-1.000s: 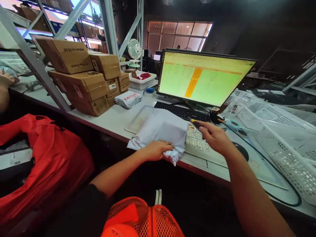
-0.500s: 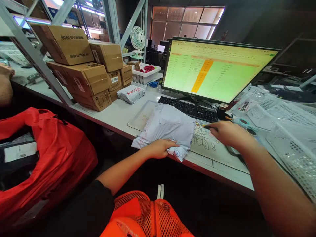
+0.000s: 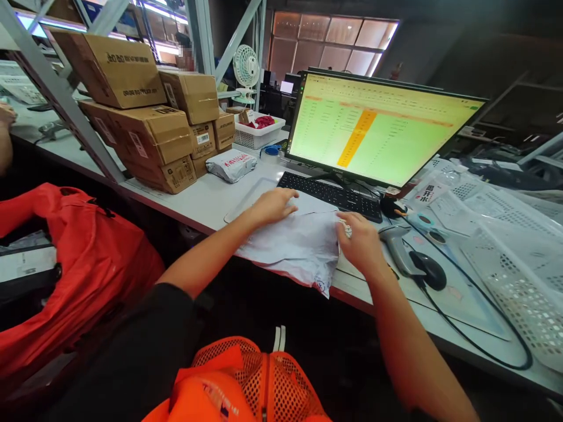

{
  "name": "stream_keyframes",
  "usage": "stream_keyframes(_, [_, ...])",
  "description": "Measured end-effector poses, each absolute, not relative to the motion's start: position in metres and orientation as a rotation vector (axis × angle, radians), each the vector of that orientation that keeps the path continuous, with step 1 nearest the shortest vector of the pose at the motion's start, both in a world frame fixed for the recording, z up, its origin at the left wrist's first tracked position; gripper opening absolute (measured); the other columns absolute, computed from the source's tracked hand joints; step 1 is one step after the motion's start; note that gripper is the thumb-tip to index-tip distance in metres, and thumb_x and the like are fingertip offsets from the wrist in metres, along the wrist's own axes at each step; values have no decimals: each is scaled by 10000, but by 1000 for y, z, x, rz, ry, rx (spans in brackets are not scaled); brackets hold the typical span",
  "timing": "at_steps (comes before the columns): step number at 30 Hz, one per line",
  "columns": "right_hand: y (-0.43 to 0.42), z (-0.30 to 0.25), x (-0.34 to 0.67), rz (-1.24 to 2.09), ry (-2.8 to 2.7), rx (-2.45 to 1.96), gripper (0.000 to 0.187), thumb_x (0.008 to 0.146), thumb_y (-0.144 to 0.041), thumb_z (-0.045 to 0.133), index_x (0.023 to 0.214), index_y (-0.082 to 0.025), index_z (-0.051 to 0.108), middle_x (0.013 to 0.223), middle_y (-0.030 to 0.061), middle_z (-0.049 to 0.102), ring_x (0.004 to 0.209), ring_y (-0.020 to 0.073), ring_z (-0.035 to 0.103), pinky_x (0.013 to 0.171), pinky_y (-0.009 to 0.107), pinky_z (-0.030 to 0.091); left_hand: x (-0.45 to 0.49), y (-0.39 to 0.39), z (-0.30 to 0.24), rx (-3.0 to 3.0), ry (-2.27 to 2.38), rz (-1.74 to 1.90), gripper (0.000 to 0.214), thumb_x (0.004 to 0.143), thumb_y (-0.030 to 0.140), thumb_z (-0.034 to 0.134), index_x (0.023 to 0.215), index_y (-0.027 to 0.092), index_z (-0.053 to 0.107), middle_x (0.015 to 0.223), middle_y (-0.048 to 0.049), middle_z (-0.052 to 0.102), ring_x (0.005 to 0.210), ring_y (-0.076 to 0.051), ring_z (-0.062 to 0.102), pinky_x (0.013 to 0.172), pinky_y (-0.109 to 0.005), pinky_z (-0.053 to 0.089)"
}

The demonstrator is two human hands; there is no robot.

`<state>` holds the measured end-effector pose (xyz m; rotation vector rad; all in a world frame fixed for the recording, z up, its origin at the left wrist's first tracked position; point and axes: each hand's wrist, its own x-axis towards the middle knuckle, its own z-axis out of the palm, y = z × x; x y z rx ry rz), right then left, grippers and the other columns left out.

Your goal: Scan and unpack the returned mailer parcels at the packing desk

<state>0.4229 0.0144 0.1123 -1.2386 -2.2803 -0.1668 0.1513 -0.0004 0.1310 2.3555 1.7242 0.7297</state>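
Note:
A grey plastic mailer parcel point(image 3: 303, 249) lies on the white desk point(image 3: 206, 202), its near corner hanging over the front edge. My left hand point(image 3: 273, 206) rests flat on the parcel's far left corner, fingers stretched out. My right hand point(image 3: 361, 241) sits at the parcel's right edge with its fingers curled. A small white thing shows at the fingertips; I cannot make out what it is.
Behind the parcel are a black keyboard point(image 3: 334, 196) and a lit monitor point(image 3: 378, 129). A barcode scanner point(image 3: 398, 249) and a mouse point(image 3: 428, 271) lie to the right, beside white perforated baskets point(image 3: 505, 234). Cardboard boxes point(image 3: 145, 140) and a small wrapped parcel point(image 3: 231, 165) stand left. A red bag point(image 3: 79, 264) hangs below.
My left hand slid from the parcel's near edge to its far left corner. My right hand came back from the scanner side to the parcel's right edge. The parcel lies flatter.

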Motion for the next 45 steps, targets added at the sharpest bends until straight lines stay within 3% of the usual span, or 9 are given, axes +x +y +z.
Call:
stream_keyframes(3, [8,108,363,-31,-2472,-1128,387,1007,-268,494,1317,-142,688,1344,158,667,1230,302,587,1097,429,437,149,28,117,2357,1802,568,505,976,375,696,1436,190,602,1498,-106,626,1375,-253,588,1139,-336,466])
stream_keyframes(6, [1,85,325,-74,-2508,-1269,430,1001,-290,535,1372,-97,636,1339,192,648,1229,340,540,1077,454,398,154,32,99,2341,1887,545,291,1040,306,559,1264,190,705,1323,-98,711,1224,-243,671,1046,-337,516])
stream_keyframes(10, [-9,60,323,-136,-2423,-1301,307,1028,-307,508,1195,-134,699,1207,171,669,1160,330,536,1006,435,386,157,28,93,2332,1975,547,251,1039,253,510,1117,188,739,1231,-114,705,1170,-258,673,982,-357,531])
stream_keyframes(15, [-22,50,342,-101,-2431,-1281,280,1034,-269,466,1076,-146,714,1106,155,681,1083,306,566,954,417,388,158,29,96,2346,1989,561,271,1046,229,471,1144,154,712,1238,-140,683,1230,-271,622,1017,-371,510])
stream_keyframes(18, [-23,47,344,-62,-2417,-1321,303,1018,-281,468,1124,-120,702,1130,178,685,1093,322,573,940,421,393,159,26,96,2403,1905,579,261,1035,331,549,1188,165,681,1254,-124,670,1243,-274,601,1037,-373,498])
stream_keyframes(22, [-19,43,339,-28,-2373,-1338,403,999,-290,454,1276,-75,653,1201,220,688,1123,349,587,967,445,404,164,25,98,2556,1770,577,488,935,463,719,1305,164,611,1387,-146,588,1317,-319,529,1053,-423,495])
stream_keyframes(28, [-14,42,336,119,-2200,-1418,538,973,-306,436,1406,1,520,1229,261,695,1086,371,643,976,470,459,186,38,108,2693,1730,632,537,934,425,729,1361,147,557,1451,-171,543,1354,-331,488,1089,-451,466])
stream_keyframes(33, [-17,48,337,295,-2041,-1512,460,973,-272,417,1375,-69,509,1083,210,735,1010,360,688,895,438,494,204,52,113,2661,1763,460,538,906,382,757,1338,126,563,1383,-186,587,1296,-343,541,1017,-430,510])
stream_keyframes(45, [12,72,336,289,-2115,-1752,498,944,-238,454,1401,-42,484,1126,249,724,1021,379,692,885,446,503,220,62,97,2698,1776,363,325,1054,142,408,1282,43,617,1230,-246,661,1193,-334,666,921,-396,541])
